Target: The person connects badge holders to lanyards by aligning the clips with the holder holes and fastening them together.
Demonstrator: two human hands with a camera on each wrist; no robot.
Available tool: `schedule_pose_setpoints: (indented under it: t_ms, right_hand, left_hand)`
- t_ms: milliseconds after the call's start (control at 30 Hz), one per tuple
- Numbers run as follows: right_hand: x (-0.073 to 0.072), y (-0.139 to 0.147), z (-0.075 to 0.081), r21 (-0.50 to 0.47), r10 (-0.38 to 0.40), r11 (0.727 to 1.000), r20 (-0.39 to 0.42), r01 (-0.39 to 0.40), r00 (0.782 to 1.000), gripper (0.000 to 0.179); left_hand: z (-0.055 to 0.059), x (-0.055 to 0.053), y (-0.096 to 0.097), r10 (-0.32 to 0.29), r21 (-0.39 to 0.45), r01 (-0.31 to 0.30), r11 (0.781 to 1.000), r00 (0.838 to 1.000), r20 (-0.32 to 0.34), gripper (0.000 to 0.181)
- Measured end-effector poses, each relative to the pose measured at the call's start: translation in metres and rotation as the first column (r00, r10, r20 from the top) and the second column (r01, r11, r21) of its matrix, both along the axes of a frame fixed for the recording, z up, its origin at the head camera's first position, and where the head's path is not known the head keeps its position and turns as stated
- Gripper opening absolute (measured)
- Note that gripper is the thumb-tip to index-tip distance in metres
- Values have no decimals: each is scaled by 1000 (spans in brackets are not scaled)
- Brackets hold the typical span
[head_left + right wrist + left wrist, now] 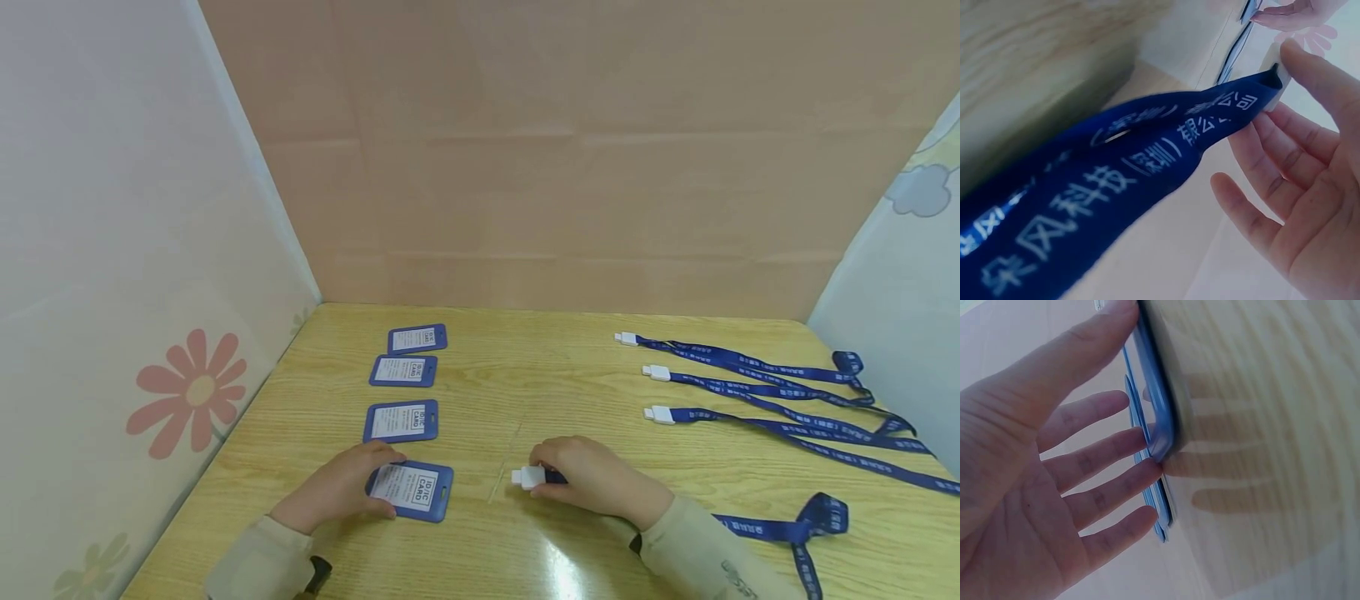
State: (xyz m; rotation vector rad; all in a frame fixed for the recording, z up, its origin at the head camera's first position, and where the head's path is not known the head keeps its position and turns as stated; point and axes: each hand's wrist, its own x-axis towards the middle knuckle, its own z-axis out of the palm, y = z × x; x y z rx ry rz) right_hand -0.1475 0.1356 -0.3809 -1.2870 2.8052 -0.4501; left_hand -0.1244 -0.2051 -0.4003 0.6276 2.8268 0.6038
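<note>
My left hand (341, 487) is at the left end of the nearest blue badge holder (423, 492), thumb along its near edge and a finger at its far edge. In the left wrist view the left thumb (1079, 350) lies against the holder's blue rim (1157, 400), with the other fingers spread beside it. Across from it, my right hand (592, 479) pinches the white clip (531, 477) of a blue lanyard (761, 528). The clip points left, apart from the holder. In the right wrist view the printed strap (1116, 162) trails away from the pinched fingers.
More blue badge holders (402, 421) lie in a column behind the left hand. Several lanyards (750, 387) stretch across the right side, their white clips (660, 414) pointing left. A transparent strip (504, 467) lies mid-table. Walls border the wooden table (525, 358) at left, back and right.
</note>
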Motion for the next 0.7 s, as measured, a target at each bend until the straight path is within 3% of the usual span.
schedule_pose_setpoints:
  t_ms: [333, 700]
  right_hand:
    - [-1, -5, -2, 26, 2, 1000, 5, -2, 1000, 22]
    - [-3, -10, -3, 42, 17, 999, 8, -17, 1000, 22]
  left_hand:
    - [0, -1, 0, -6, -7, 6, 1000, 1000, -4, 67]
    - [3, 0, 2, 31, -23, -30, 999, 999, 19, 68]
